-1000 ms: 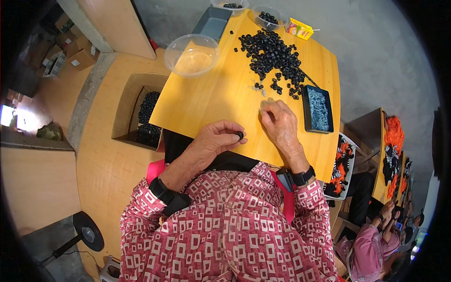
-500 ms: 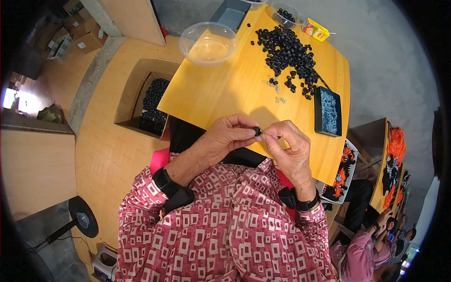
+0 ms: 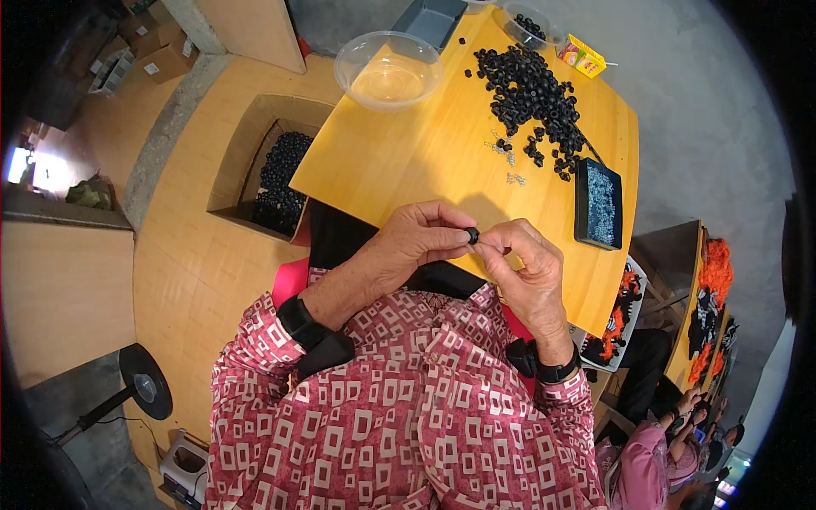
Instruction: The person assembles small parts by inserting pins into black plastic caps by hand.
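Over the near edge of the yellow table [image 3: 408, 161], my left hand [image 3: 412, 242] pinches a small round black plastic part [image 3: 473, 235] between thumb and fingers. My right hand [image 3: 529, 259] is closed too, thumb and index finger pressed together right beside that part. Whatever those fingertips hold is too small to make out. Beyond my hands lies a heap of similar black parts [image 3: 535, 93], with a few small silvery metal pieces [image 3: 515, 179] at its near side. A black tray [image 3: 581, 208] of small metal pieces stands to the right.
A clear plastic bowl [image 3: 388, 72] and a grey tray [image 3: 429, 24] stand at the far left. Another clear bowl [image 3: 510, 15] with black parts and a yellow box [image 3: 582, 56] are at the back. A cardboard box [image 3: 234, 166] of black parts sits left. A co-worker [image 3: 650, 463] is at lower right.
The view has shifted slightly, so the table and its things sit a little further right. My hands stay together at the black part, which appears slightly turned.
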A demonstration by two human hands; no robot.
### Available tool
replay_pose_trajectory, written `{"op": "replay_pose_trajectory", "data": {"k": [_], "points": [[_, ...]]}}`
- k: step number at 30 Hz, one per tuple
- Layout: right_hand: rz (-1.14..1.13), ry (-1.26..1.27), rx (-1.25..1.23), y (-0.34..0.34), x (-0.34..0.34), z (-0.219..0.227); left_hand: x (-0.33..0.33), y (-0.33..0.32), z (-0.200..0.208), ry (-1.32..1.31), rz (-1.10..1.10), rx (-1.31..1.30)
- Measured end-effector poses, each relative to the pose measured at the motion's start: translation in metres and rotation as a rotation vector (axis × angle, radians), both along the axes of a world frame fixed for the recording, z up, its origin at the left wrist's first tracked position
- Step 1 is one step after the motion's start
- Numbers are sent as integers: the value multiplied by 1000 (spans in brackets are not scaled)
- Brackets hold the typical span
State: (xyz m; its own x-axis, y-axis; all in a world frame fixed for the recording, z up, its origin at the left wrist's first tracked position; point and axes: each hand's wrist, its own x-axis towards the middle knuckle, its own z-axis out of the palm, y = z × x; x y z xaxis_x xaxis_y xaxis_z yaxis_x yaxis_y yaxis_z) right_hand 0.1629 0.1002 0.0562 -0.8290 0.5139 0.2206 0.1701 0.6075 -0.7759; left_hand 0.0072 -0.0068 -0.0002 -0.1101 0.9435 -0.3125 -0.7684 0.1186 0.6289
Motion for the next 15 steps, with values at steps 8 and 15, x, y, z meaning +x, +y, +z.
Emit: {"op": "replay_pose_trajectory", "data": {"k": [8,15], "points": [[-24,40,6,2,4,1,1,-1,4,-18,36,-24],[13,48,84,0,2,-3,6,-1,1,-18,-72,-68]]}}
